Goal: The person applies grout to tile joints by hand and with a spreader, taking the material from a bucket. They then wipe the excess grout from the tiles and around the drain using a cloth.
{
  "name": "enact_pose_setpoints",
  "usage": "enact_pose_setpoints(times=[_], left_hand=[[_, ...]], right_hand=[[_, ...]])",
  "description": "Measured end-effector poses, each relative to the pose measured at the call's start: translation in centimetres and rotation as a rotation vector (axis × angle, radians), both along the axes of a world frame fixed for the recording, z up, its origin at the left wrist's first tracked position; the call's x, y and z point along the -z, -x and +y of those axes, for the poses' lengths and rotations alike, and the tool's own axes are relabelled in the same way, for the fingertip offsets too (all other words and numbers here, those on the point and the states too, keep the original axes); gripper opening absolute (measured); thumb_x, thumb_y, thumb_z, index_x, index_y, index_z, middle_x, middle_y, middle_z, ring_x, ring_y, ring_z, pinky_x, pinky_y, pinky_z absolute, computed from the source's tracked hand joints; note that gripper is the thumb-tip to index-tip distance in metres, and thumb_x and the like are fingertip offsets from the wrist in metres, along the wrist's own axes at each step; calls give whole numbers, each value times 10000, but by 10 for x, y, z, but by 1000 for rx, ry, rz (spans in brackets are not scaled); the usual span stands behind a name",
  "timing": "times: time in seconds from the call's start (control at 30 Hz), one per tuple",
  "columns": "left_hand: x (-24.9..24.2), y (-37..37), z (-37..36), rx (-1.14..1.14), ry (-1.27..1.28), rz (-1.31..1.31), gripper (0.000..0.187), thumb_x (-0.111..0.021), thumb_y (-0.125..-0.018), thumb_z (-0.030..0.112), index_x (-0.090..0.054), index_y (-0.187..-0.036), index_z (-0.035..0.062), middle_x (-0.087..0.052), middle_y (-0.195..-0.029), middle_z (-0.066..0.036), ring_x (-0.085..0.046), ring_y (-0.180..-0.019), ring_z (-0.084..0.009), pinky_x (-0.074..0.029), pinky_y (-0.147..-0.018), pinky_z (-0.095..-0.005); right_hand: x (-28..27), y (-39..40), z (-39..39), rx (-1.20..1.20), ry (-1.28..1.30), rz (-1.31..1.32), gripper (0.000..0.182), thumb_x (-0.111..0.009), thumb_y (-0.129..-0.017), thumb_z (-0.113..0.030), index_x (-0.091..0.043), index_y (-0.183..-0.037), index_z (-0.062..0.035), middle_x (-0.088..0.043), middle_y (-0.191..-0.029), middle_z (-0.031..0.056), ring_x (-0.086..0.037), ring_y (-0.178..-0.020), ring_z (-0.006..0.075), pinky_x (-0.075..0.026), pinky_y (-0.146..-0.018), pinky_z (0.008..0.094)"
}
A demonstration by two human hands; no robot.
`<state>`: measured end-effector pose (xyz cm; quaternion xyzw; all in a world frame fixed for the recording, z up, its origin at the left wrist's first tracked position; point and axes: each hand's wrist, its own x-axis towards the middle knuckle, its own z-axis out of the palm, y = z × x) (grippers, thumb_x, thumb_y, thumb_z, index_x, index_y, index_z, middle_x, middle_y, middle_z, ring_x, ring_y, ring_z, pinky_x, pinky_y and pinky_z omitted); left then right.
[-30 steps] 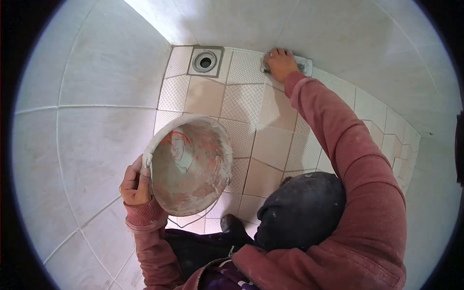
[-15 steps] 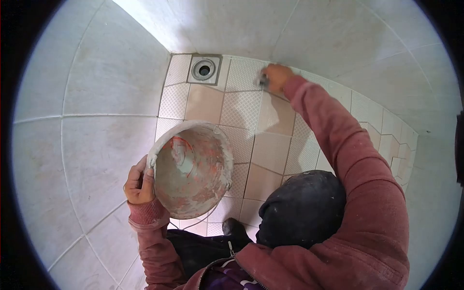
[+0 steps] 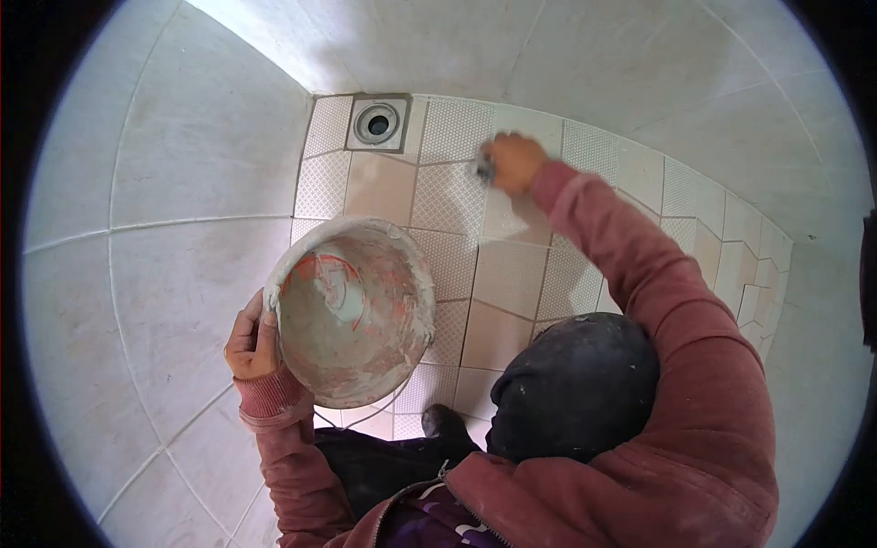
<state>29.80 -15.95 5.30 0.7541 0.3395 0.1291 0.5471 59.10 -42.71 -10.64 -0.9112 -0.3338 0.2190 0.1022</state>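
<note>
And there goes my right hand (image 3: 516, 163), drawn back off the foot of the far wall (image 3: 603, 59) and now out over the floor tiles (image 3: 507, 274), so the wall joint is out of its reach for the moment. It's blurred, but the fingers are closed round what looks like a grout float (image 3: 484, 169); whether that's touching the tiles, I can't tell. Over on my left, the left hand (image 3: 248, 342) grips the rim of the mortar-caked bucket (image 3: 393, 320), thumb against the lip, mouth tipped up towards me. Pale residue and orange patches line the inside, and the wire handle (image 3: 388, 405) hangs below. The floor drain (image 3: 376, 121) sits in the corner, beyond the bucket.
</note>
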Motion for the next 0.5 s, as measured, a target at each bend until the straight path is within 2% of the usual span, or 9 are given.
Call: enact_pose_setpoints(times=[0.1,0.17,0.23,0.27,0.33,0.37,0.4,0.47,0.5], left_hand=[[4,2,5,20,18,-33,301,-555,-887,116,-569,-1137,-51,-644,-1009,-130,-613,-890,-183,-496,-793,-290],[3,-1,5,17,23,-19,299,-555,-886,114,-571,-1133,-53,-643,-1008,-132,-613,-892,-184,-495,-793,-290],[3,0,8,33,55,-34,295,-556,-883,110,-573,-1130,-52,-643,-1009,-133,-614,-887,-185,-497,-787,-288],[4,-1,10,41,90,-41,292,-558,-881,106,-575,-1127,-51,-642,-1010,-134,-615,-883,-185,-500,-781,-287],[-7,-4,3,15,169,-47,289,-553,-872,74,-572,-1125,-64,-637,-1030,-140,-612,-909,-186,-490,-806,-290],[-11,-6,-2,-27,231,-48,288,-548,-863,43,-569,-1124,-77,-632,-1050,-147,-608,-935,-187,-479,-831,-294],[-11,-7,0,-9,247,-46,288,-548,-863,43,-569,-1124,-77,-632,-1050,-147,-608,-935,-187,-479,-831,-294],[-11,-6,14,25,316,-93,312,-561,-871,104,-560,-1136,-60,-640,-1022,-141,-621,-894,-196,-506,-789,-304],[-10,-6,20,32,341,-101,328,-563,-868,110,-551,-1145,-66,-637,-1030,-142,-624,-900,-201,-507,-795,-311]], right_hand=[[1,77,-8,-116,-25,-33,372,-671,-617,-152,-638,-984,-101,-574,-1012,172,-560,-988,337,-469,-814,453],[1,109,-14,-176,-49,158,493,-689,-551,-120,-628,-1038,-80,-592,-1016,189,-568,-984,321,-464,-816,430],[0,116,-21,-161,82,856,525,-656,-525,-76,-603,-1045,-24,-597,-1014,170,-565,-968,271,-470,-784,378],[-4,125,-29,-145,81,853,525,-656,-525,-76,-603,-1045,-24,-597,-1014,170,-565,-968,271,-470,-784,378],[-12,149,-57,102,-315,993,554,-624,-502,-30,-596,-1054,7,-615,-1031,161,-588,-936,231,-472,-770,337],[-14,148,-68,277,-387,1207,556,-613,-541,-40,-577,-1091,25,-614,-1056,143,-601,-915,219,-480,-811,324],[-20,151,-76,301,-385,1201,556,-613,-541,-40,-577,-1091,25,-614,-1056,143,-601,-915,219,-480,-811,324],[-38,158,-88,903,-932,1623,547,-612,-602,-69,-529,-1118,93,-643,-937,163,-637,-798,262,-518,-777,362],[-52,156,-91,914,-927,1598,547,-612,-602,-69,-529,-1118,93,-643,-937,163,-637,-798,262,-518,-777,362]])
